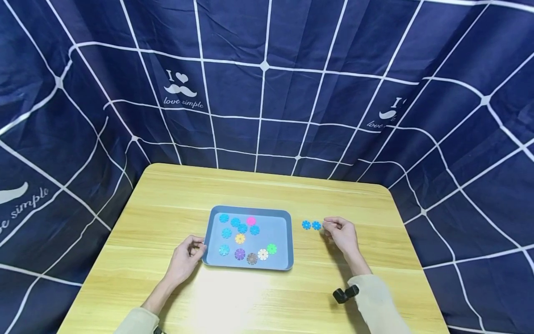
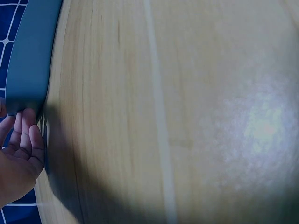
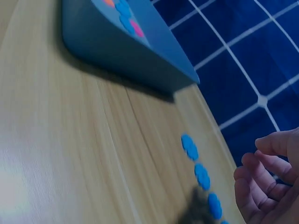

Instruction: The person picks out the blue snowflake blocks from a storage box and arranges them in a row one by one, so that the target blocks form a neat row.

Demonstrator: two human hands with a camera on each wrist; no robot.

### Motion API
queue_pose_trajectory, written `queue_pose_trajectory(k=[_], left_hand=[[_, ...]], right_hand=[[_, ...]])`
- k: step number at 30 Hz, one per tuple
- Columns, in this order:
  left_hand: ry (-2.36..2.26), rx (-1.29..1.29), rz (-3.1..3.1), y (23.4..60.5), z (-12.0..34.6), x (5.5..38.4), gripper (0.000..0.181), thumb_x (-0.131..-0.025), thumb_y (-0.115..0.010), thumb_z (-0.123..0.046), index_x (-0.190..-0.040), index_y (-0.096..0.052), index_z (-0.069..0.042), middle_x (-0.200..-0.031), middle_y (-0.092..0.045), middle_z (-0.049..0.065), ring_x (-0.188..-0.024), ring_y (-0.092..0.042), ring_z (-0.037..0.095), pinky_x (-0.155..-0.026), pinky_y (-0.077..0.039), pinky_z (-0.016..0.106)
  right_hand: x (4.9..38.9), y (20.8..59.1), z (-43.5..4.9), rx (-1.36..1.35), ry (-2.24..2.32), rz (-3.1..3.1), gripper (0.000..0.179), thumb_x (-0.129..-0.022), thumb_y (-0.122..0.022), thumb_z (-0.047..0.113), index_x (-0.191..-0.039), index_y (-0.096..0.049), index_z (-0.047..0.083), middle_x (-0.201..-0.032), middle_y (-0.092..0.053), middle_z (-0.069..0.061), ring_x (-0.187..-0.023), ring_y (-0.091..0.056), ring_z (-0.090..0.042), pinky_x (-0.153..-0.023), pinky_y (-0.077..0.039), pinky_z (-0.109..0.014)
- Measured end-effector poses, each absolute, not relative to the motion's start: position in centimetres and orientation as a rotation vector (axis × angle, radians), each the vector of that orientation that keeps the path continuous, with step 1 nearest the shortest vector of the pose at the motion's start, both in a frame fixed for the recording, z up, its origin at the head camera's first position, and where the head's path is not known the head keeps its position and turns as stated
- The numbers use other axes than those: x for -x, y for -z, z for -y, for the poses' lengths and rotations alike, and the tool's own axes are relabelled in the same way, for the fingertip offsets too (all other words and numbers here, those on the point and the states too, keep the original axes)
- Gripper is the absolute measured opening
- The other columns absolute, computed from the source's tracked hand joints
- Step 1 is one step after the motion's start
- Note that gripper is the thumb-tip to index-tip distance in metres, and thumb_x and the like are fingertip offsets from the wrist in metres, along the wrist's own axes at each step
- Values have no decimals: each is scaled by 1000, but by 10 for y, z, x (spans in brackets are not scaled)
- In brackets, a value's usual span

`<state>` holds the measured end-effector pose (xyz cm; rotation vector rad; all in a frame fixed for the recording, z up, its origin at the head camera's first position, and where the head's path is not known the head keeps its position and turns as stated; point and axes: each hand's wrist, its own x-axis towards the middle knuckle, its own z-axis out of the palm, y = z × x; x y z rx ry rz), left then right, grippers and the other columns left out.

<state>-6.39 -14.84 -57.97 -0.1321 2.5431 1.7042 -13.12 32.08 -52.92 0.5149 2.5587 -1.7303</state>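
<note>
A grey-blue tray (image 1: 275,266) stands on the table, holding several flower-shaped plastic discs. My left hand (image 1: 185,257) grips the tray's left end; in the left wrist view its fingers (image 2: 25,133) lie against the tray wall (image 2: 32,60), with the thumb partly cut off by the frame. To the right of the tray, blue discs (image 1: 306,225) lie in a row on the wood. My right hand (image 1: 343,235) is just above the row's right end, partly covering it. In the right wrist view its fingers (image 3: 257,175) are loosely bent, with nothing seen between them, beside the blue discs (image 3: 202,176).
Inside the tray are several light-blue discs (image 1: 226,233), plus pink (image 1: 251,221), orange (image 1: 239,238), purple (image 1: 239,254), brown (image 1: 252,259), cream (image 1: 262,254) and green (image 1: 271,249) ones. A dark blue curtain (image 1: 233,93) with white lines surrounds the wooden table (image 1: 175,195).
</note>
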Motion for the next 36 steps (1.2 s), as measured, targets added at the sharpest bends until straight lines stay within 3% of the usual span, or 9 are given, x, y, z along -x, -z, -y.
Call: queue_pose_trajectory(k=[10, 19, 27, 36], left_hand=[[-1707, 134, -2534, 577, 148, 64, 22, -101, -68, -8, -121, -67, 3, -104, -72, 17, -71, -58, 4, -59, -50, 19], [-1693, 141, -2530, 576, 148, 64, 23, -101, -67, -7, -122, -66, 3, -106, -72, 17, -72, -57, 4, -60, -49, 18], [-1704, 143, -2525, 576, 148, 64, 23, -101, -67, -6, -122, -66, 4, -106, -72, 17, -72, -57, 4, -60, -50, 19], [-1713, 146, -2518, 575, 148, 63, 23, -101, -67, -7, -122, -66, 4, -106, -72, 17, -73, -57, 4, -61, -49, 18]], right_hand=[[131, 520, -271, -345, 1787, -2504, 34, -96, -73, 5, -124, -68, -13, -82, -76, 1, -68, -69, -7, -68, -62, -24], [132, 522, -231, -221, 1758, -2549, 27, -92, -74, 0, -117, -72, -11, -92, -78, -18, -69, -69, -13, -66, -61, -27], [131, 529, -197, -140, 1691, -2556, 26, -91, -74, 1, -116, -74, -7, -94, -77, -19, -66, -67, -22, -55, -53, -25], [133, 539, -171, -46, 1607, -2589, 25, -91, -78, 7, -114, -76, -2, -92, -77, -14, -68, -72, -34, -53, -59, -35]])
